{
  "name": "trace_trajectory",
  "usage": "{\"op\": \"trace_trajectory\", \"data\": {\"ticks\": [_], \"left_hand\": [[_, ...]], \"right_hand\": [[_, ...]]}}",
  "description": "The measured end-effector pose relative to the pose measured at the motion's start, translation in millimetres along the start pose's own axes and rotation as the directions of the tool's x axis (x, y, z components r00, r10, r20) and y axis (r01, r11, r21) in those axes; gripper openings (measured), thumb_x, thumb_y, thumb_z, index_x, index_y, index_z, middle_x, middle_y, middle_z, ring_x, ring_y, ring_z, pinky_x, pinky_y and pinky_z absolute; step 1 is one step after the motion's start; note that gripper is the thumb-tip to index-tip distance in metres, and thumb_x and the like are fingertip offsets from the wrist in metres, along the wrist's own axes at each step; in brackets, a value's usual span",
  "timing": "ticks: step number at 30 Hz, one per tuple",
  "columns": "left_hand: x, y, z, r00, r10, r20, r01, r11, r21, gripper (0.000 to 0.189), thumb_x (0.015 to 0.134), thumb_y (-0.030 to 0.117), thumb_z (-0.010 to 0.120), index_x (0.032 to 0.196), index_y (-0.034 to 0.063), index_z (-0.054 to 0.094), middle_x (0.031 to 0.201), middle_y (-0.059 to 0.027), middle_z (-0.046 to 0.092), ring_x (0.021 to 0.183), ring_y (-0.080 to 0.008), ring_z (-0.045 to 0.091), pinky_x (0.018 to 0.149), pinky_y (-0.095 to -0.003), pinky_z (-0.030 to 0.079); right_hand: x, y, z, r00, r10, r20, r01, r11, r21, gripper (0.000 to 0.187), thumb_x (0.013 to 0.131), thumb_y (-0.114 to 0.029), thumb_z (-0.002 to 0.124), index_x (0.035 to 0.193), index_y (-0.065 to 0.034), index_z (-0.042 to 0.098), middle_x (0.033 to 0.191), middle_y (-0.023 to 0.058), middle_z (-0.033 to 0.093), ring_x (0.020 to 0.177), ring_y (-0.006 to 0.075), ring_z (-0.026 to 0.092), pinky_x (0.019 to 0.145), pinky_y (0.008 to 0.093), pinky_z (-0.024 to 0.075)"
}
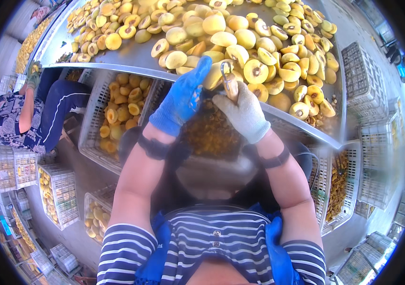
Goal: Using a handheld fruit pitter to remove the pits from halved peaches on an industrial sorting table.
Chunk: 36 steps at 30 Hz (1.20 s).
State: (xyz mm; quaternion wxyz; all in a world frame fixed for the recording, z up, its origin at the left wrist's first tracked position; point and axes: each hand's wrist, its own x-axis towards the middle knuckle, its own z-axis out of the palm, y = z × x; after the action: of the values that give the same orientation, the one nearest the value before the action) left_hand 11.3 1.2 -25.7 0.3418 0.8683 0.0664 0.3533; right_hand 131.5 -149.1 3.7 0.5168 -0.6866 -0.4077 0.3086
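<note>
My left hand (184, 96), in a blue rubber-coated glove, is at the edge of a metal table (117, 67), its thumb up against a yellow fruit half (212, 75). Its other fingers are largely hidden. In a pale knit glove, my right hand (243, 110) grips the wooden handle of a small tool with a looped metal end (226, 71), which is held upright beside that fruit half. Beyond both hands lies a heap of halved yellow stone fruits (256, 71), many with brown pits or pit hollows showing.
Below my hands is a blurred container of brownish scraps (211, 131). A plastic crate of fruit halves (92, 142) stands left under the table edge, another crate with brown pieces (352, 185) at right. Stacked crates (364, 78) stand farther right. Another person (20, 114) sits at far left.
</note>
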Motion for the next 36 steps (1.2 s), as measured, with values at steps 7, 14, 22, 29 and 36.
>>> {"op": "trace_trajectory", "data": {"ticks": [7,14,22,29,36], "left_hand": [[17,30,-12,0.979,-0.098,-0.181,-0.032,0.796,-0.605,0.039,0.103,0.022,0.045,0.136,0.0009,0.048,0.136,-0.0151,0.052,0.118,-0.0210,0.056,0.102,-0.0326,0.045],[11,7,-23,0.969,-0.217,-0.116,0.122,0.832,-0.541,0.044,0.104,0.025,0.043,0.138,-0.0041,0.041,0.125,-0.0166,0.060,0.109,-0.0203,0.062,0.096,-0.0333,0.050],[8,19,-16,0.951,-0.236,-0.201,0.157,0.926,-0.343,0.050,0.105,0.035,0.037,0.134,-0.0051,0.046,0.122,-0.0161,0.061,0.109,-0.0205,0.061,0.094,-0.0335,0.051],[12,20,-8,0.855,-0.515,-0.056,0.376,0.690,-0.619,0.058,0.102,0.046,0.037,0.121,-0.0060,0.056,0.111,-0.0150,0.065,0.094,-0.0238,0.067,0.082,-0.0356,0.058],[12,12,3,0.875,-0.479,-0.068,0.312,0.667,-0.676,0.048,0.104,0.035,0.038,0.118,-0.0063,0.058,0.113,-0.0153,0.066,0.095,-0.0209,0.067,0.083,-0.0311,0.057]], "right_hand": [[8,-23,8,0.980,0.172,0.096,-0.176,0.984,0.034,0.042,0.086,-0.028,0.071,0.103,0.0066,0.055,0.087,0.0220,0.065,0.084,0.0305,0.066,0.075,0.0389,0.0496],[6,-23,30,0.997,0.054,0.048,-0.045,0.983,-0.179,0.037,0.084,-0.027,0.072,0.094,0.0049,0.056,0.082,0.0233,0.064,0.078,0.0358,0.064,0.071,0.0412,0.0491],[7,-10,46,0.999,0.045,-0.011,-0.046,0.982,-0.185,0.035,0.086,-0.018,0.070,0.106,0.0074,0.057,0.084,0.0133,0.065,0.079,0.0156,0.061,0.072,0.0325,0.0500],[-2,-27,40,0.980,0.136,0.145,-0.152,0.982,0.108,0.017,0.085,-0.011,0.067,0.093,0.0035,0.061,0.069,0.0047,0.060,0.062,0.0106,0.058,0.056,0.0272,0.0477],[-5,-40,28,0.840,0.415,0.349,-0.498,0.845,0.196,0.017,0.084,-0.014,0.068,0.087,0.0005,0.061,0.067,0.0027,0.060,0.054,0.0091,0.055,0.050,0.0247,0.0441]]}}
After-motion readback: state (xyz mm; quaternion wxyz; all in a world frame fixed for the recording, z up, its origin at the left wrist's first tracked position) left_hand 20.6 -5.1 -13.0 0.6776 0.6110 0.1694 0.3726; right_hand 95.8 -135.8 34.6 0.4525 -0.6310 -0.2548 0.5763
